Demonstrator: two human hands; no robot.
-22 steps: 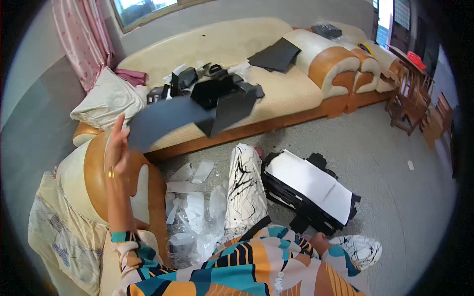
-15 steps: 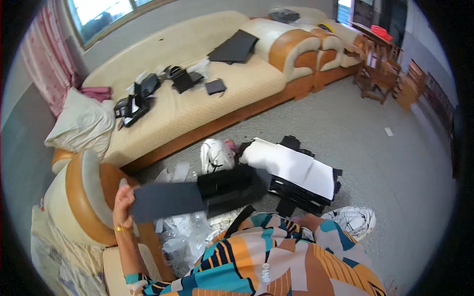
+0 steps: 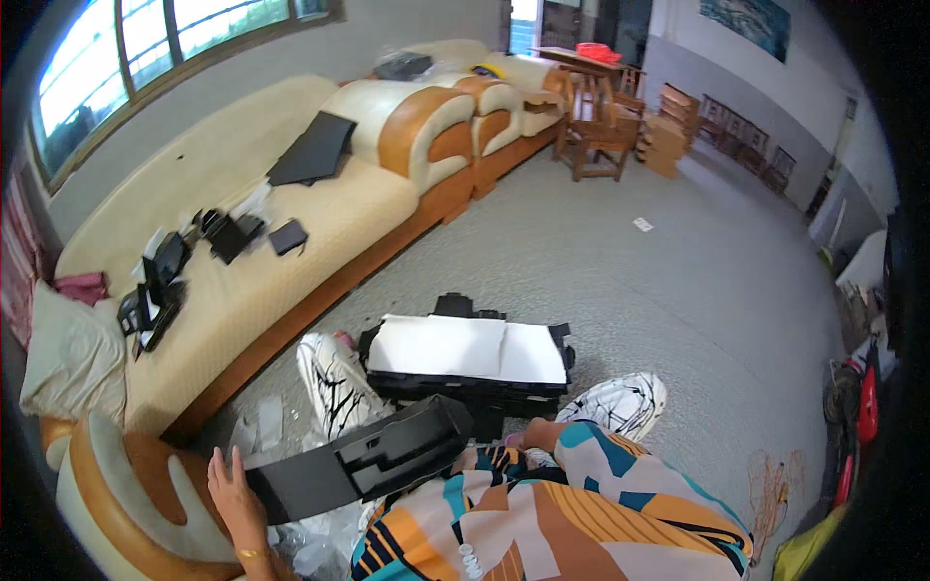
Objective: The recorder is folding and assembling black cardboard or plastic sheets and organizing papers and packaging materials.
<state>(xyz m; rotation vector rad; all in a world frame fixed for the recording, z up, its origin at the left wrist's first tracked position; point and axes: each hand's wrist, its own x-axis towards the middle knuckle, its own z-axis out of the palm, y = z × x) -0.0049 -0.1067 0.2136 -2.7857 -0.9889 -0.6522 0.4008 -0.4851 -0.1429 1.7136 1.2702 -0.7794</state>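
A long black piece that looks like folded card, with cut-out slots (image 3: 358, 467), lies slanted low in front of me, its right end raised over my lap. My left hand (image 3: 236, 499) is at its left end, fingers stretched out and apart, the palm side close against the edge. Whether the thumb touches it is hidden. My right hand does not show. Just beyond, between my feet, a stack of black card pieces (image 3: 475, 389) sits on the floor with white sheets (image 3: 441, 347) on top.
On the cream sofa (image 3: 320, 223) at left lie several black boxes (image 3: 225, 235) and a flat dark panel (image 3: 315, 150). A wood-trimmed armrest (image 3: 145, 494) stands beside my left arm. Clear plastic wrap (image 3: 315, 554) lies below the long piece. A wooden chair (image 3: 596, 136) stands at the back.
My view has swung right. The black piece has tilted, so its slotted side shows. The left-hand fingers, earlier curled on its end, are now stretched out.
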